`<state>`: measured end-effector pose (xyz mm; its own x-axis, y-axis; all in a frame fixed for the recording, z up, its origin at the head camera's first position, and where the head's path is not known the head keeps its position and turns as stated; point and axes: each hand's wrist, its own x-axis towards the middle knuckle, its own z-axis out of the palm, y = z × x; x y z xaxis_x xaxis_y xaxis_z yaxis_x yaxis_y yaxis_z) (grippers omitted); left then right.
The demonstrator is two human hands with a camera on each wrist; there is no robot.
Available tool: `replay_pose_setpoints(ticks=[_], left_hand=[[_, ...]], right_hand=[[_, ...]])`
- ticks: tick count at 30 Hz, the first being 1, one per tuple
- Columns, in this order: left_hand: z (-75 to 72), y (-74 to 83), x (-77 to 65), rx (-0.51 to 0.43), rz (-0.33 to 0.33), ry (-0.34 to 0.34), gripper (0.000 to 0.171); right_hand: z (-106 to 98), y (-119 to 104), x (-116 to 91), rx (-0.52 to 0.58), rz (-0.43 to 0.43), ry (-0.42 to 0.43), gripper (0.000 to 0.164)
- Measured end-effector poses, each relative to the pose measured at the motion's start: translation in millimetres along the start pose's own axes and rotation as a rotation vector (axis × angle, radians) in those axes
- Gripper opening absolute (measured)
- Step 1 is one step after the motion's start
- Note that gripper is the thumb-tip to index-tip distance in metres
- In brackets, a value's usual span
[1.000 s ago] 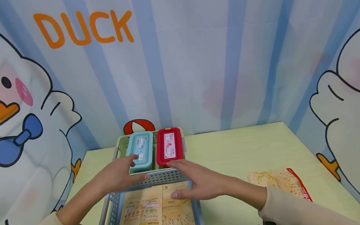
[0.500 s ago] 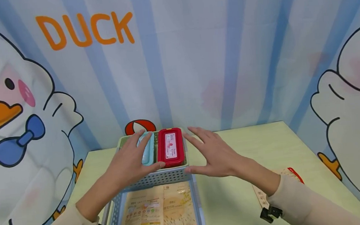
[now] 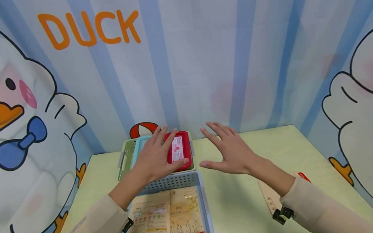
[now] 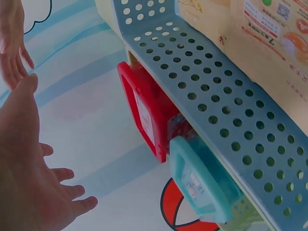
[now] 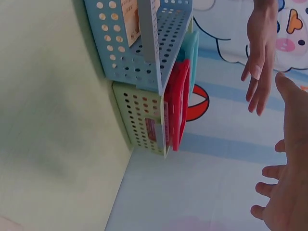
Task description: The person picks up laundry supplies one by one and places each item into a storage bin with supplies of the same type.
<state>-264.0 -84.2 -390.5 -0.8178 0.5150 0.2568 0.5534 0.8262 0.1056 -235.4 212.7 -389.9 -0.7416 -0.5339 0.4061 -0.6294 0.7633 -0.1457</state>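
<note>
With fingers spread, my left hand [image 3: 155, 158] hovers over the boxes, palm down and holding nothing. It overlaps the teal-lidded box [image 3: 139, 148] and part of the red-lidded box [image 3: 178, 149] in the head view. Both boxes stand side by side in a green basket [image 3: 124, 166]. My right hand [image 3: 232, 151] is raised over the table to the right of that basket, fingers spread and holding nothing. In the left wrist view the red box [image 4: 139, 110] and the teal box [image 4: 195, 180] lie apart from the left hand [image 4: 38, 178].
In front of the green basket stands a blue perforated basket [image 3: 174, 181] holding a beige packet [image 3: 148, 220] and a yellowish packet [image 3: 185, 212]. Another packet [image 3: 270, 197] lies on the table at right, partly behind my right forearm. A duck-print curtain [image 3: 198, 58] hangs behind.
My left hand has moved right and up, from the teal box across to the red one. My right hand has lifted away from the red box, up and to the right.
</note>
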Motion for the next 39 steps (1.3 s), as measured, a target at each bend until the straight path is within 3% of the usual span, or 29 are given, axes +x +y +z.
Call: replay_pose_setpoints(ticks=[8, 12, 16, 21, 28, 34, 39], left_hand=[[8.1, 11.3, 6.3, -0.015, -0.011, -0.048, 0.103], [9.4, 22.7, 8.5, -0.028, 0.014, -0.040, 0.103], [9.2, 39.9, 10.9, -0.048, 0.085, -0.008, 0.101], [16.1, 55.8, 15.9, -0.023, 0.168, -0.018, 0.098], [38.3, 74.3, 34.0, -0.008, 0.337, -0.097, 0.088], [52.9, 97.1, 53.1, 0.066, 0.471, -0.189, 0.084], [66.7, 115.8, 65.2, 0.122, 0.528, -0.226, 0.076]], right_hand=[[-7, 20, -5, 0.059, 0.056, -0.008, 0.097], [-10, 29, -8, 0.063, 0.060, -0.020, 0.095], [-14, 39, -15, 0.063, 0.055, -0.039, 0.094], [-16, 50, -27, 0.048, 0.038, -0.074, 0.095], [-17, 62, -42, -0.006, 0.072, -0.140, 0.085], [-17, 71, -53, -0.037, 0.066, -0.170, 0.068], [-16, 78, -65, -0.035, 0.098, -0.225, 0.061]])
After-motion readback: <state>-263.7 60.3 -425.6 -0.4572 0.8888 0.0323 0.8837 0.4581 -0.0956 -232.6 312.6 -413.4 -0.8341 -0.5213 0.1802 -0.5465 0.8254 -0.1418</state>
